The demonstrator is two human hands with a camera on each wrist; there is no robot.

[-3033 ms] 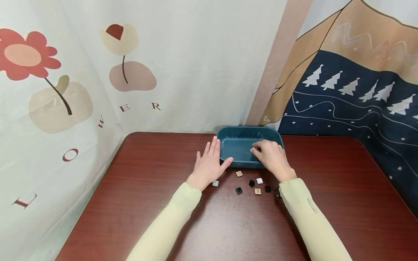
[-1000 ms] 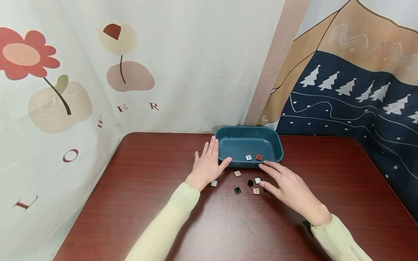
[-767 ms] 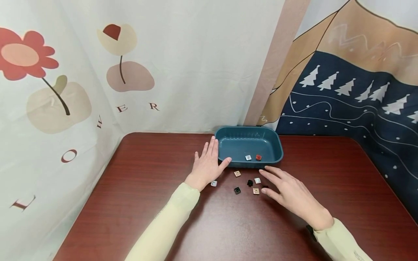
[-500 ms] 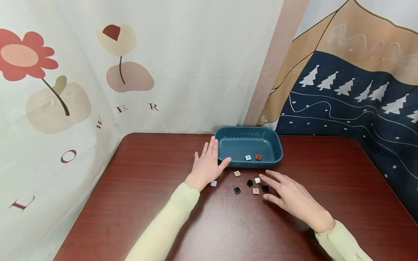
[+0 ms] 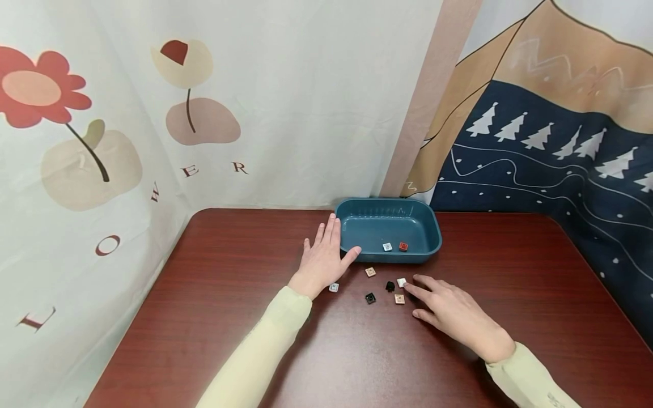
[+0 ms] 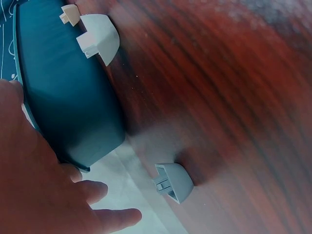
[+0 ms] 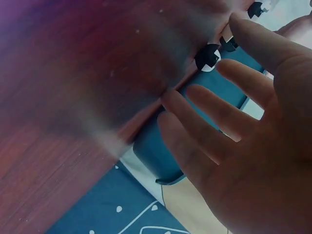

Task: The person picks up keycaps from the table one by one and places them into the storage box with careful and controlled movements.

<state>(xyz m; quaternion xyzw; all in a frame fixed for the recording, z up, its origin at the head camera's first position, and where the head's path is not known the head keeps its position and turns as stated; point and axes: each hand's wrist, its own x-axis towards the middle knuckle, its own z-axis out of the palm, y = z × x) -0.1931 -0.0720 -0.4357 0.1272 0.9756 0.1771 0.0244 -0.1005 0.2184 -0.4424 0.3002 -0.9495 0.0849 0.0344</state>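
My left hand (image 5: 322,262) lies with fingers straight against the left end of a blue tray (image 5: 388,258), thumb over its front rim. A light grey keycap (image 5: 334,288) sits beside its wrist. My right hand (image 5: 456,314) hovers low at the right of the loose keycaps, fingers spread and slightly bent, with no held thing showing. Nearest its index fingertip is a white keycap (image 5: 401,282). A beige keycap (image 5: 399,299) lies left of its thumb. A black keycap (image 5: 390,287), another black keycap (image 5: 370,298) and a second beige keycap (image 5: 370,272) lie further left.
Inside the tray, near its front wall, are a white keycap (image 5: 387,247) and a red keycap (image 5: 403,247). The reddish-brown table (image 5: 245,255) ends at the back against a printed curtain (image 5: 306,113).
My right hand left the tray, where the white and red keycaps now show, and came down to the right of the loose keycaps, covering the rightmost black one. My left hand stayed put.
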